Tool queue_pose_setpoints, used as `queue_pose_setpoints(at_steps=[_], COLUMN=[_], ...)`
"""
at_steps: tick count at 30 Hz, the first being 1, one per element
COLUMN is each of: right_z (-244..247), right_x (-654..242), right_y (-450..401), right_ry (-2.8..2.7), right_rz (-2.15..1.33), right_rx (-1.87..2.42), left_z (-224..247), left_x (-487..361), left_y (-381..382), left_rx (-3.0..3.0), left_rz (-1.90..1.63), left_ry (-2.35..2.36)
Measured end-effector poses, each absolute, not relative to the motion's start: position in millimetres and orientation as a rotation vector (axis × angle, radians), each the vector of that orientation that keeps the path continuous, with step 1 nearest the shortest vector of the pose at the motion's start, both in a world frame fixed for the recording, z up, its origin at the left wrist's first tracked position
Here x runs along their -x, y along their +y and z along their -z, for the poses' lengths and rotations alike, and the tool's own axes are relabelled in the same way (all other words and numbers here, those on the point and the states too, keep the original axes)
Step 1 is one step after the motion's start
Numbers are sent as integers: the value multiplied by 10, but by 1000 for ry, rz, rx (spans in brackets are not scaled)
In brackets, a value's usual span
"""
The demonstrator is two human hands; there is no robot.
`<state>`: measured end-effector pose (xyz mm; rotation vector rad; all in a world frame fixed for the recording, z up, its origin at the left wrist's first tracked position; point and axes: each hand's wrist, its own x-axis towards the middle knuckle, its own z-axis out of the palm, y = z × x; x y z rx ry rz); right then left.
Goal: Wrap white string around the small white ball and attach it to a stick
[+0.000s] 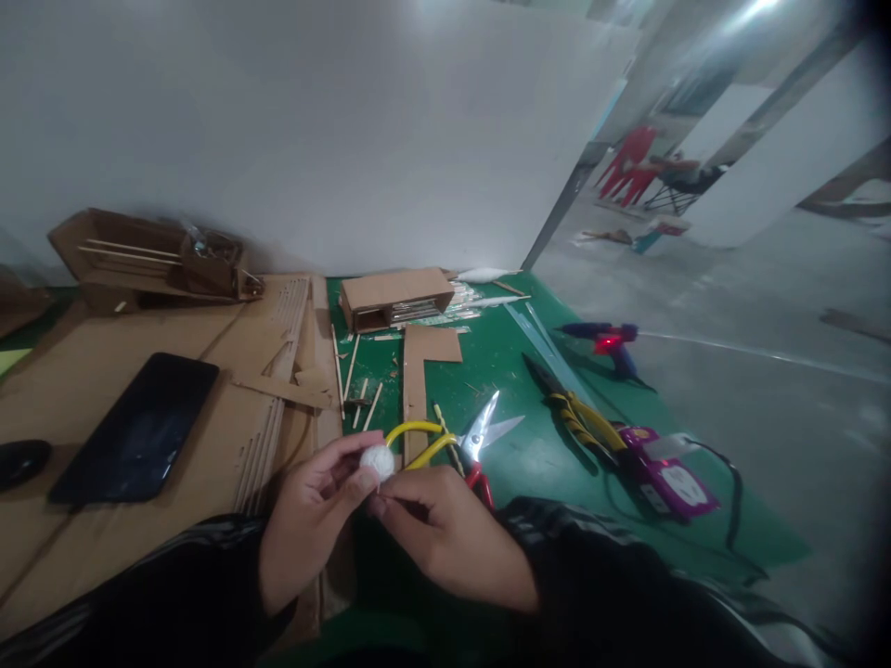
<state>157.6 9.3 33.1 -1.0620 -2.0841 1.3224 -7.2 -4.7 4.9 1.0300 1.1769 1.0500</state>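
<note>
My left hand [310, 515] holds a small white ball [378, 461], which looks like wound thread, between thumb and fingers. Just right of it, my right hand [456, 538] is closed in a pinch below the ball. A thin strand or stick seems to run from the ball to those fingertips, too small to name surely. Beyond my hands lie yellow-handled scissors [480, 432], blades apart and pointing away from me. A red-handled tool [479, 484] is partly hidden behind my right hand.
At right are pliers [574, 408], a purple power strip [668, 475] with a plug, and a glue gun [605, 339] with a red light. Cardboard boxes [396, 292] and thin wooden sticks lie ahead. A black phone or tablet [139, 427] and a mouse [22, 462] sit left.
</note>
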Motion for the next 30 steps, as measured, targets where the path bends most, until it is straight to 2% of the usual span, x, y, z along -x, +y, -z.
queue_pose_setpoints(at_steps=[6,11,19,26,30], right_z=[-131,-48,-223,-272,-257], right_x=[-1572,-1610,-1866,-2241,-2259], right_y=[260,399,545,873,1024], right_ry=[-1941,-1962,-2149,-2322,-2355], right_rz=[-1586,-1599,-1304,-591,-447], right_rx=[963,875,892,1358,1434], left_z=[-80,-149,-254,-269,-268], left_x=[110,147,314,615,835], left_y=[-88,-90,-22,-46,-118], left_rx=[-1042,-1119,-1089,-956,-949], left_rz=[-1103,-1043,-751,-733,-790], left_ry=[1071,1003,1052,984,1057])
